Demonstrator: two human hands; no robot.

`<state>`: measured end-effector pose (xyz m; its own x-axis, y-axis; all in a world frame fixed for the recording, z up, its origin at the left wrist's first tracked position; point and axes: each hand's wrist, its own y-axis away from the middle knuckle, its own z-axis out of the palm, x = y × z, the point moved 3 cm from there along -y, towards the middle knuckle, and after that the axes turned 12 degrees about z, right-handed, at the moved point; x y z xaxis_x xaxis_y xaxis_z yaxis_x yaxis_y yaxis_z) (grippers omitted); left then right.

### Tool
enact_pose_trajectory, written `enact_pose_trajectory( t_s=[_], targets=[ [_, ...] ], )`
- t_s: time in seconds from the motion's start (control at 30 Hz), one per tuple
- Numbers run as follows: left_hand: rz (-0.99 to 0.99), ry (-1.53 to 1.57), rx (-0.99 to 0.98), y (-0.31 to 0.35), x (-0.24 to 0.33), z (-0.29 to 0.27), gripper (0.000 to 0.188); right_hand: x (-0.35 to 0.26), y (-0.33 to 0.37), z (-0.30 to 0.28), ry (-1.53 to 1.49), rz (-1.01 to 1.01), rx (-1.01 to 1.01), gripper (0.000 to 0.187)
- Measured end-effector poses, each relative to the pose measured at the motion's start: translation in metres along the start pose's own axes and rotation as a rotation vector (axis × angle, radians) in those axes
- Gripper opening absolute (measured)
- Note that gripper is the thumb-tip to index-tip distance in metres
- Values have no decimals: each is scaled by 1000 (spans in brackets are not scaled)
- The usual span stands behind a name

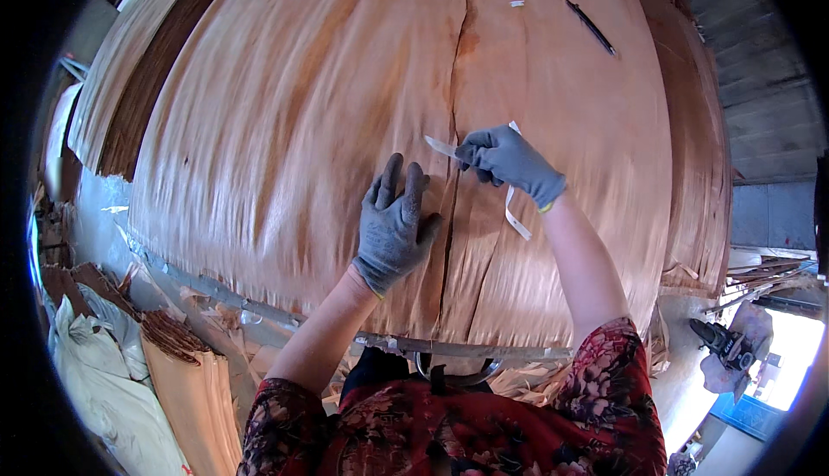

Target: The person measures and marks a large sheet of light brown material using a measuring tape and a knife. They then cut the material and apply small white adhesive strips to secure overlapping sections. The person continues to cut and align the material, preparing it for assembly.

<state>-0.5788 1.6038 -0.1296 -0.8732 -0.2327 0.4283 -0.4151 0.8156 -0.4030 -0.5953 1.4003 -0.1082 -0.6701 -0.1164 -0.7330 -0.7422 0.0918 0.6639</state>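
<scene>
A large sheet of thin reddish wood veneer [311,113] covers the table, with a long dark split [452,156] running down its middle. My left hand [393,225], in a grey glove, lies flat on the veneer just left of the split, fingers spread. My right hand [508,161], also gloved, pinches a strip of white tape [445,148] whose free end reaches left across the split. More of the tape [515,215] hangs down below that hand.
A black pen [591,27] and a small white tape scrap [516,3] lie on the veneer far ahead. Veneer stacks [129,53] sit at left, scraps and pale sacks [112,364] lie on the floor at lower left. A dark power tool [721,342] lies at right.
</scene>
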Motion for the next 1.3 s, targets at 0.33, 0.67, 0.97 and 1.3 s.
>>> enact_pose_trajectory(
  t_s=[0.33,0.67,0.97,1.3],
  targets=[
    [-16,34,109,-20,-7,16,102,-22,-13,-15,606,-24,284,36],
    [78,-118,-83,-47,-6,18,71,-27,-25,-15,756,39,342,34],
    [60,-122,-69,-51,-3,16,73,-27,1,-30,843,79,379,23],
    [-7,-58,-130,-56,-3,14,65,-10,-19,-38,630,63,305,21]
  ],
)
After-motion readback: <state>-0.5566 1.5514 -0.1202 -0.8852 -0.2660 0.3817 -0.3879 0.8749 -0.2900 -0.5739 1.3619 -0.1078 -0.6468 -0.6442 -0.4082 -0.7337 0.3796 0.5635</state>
